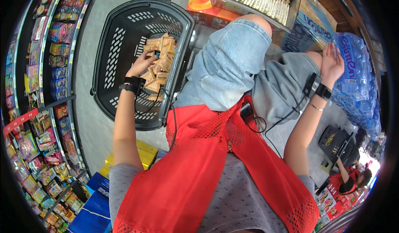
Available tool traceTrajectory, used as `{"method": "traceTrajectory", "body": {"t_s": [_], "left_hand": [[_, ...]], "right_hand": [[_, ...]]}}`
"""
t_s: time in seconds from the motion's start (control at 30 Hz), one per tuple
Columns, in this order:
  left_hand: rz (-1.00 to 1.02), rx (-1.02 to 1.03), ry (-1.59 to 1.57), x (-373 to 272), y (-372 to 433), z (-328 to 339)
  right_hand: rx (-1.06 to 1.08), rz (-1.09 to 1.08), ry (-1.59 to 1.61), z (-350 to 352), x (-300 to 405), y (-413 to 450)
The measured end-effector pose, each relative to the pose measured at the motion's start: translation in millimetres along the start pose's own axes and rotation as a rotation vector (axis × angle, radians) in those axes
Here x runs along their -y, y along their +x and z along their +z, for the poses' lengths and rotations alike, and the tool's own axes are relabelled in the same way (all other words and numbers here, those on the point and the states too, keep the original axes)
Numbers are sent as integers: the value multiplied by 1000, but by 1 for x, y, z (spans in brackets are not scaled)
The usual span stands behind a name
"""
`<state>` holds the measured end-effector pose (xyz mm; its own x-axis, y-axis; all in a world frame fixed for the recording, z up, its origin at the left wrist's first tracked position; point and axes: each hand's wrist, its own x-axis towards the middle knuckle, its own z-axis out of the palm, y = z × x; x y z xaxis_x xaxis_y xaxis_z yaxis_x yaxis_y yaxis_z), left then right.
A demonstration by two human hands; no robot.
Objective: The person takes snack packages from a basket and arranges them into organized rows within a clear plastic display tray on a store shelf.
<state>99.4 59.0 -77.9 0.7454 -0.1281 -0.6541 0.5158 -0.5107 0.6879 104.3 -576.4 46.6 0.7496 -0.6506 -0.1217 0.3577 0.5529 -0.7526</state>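
A black plastic shopping basket with slotted walls stands on the floor in front of me, to the left of my knees. Small tan wrapped packets lie in a loose heap along its right side. My left hand reaches down into the basket, fingers bent at the heap's left edge. Whether it grips a packet cannot be seen clearly. My right hand is raised beside my right knee with its fingers extended and nothing in it. Shrink-wrapped blue water bottles are just right of that hand.
Shelves of bagged snacks line the left. A display bin holds rows of pale and tan packets ahead. Blue boxes and a yellow box stand at lower left. Another person is beside a dark basket at right.
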Motion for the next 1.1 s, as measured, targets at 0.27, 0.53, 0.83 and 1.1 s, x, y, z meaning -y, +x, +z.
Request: {"method": "traceTrajectory", "body": {"t_s": [0.27, 0.53, 0.83, 1.1], "left_hand": [[103, -344, 566, 86, 107, 19], [-460, -362, 598, 70, 186, 61], [-338, -647, 199, 87, 195, 87], [-141, -517, 33, 89, 199, 64]], "right_hand": [[-144, -206, -109, -16, 35, -17], [-162, -176, -70, -28, 41, -9], [-78, -74, 27, -35, 45, -5], [244, 183, 487, -44, 34, 4]]}}
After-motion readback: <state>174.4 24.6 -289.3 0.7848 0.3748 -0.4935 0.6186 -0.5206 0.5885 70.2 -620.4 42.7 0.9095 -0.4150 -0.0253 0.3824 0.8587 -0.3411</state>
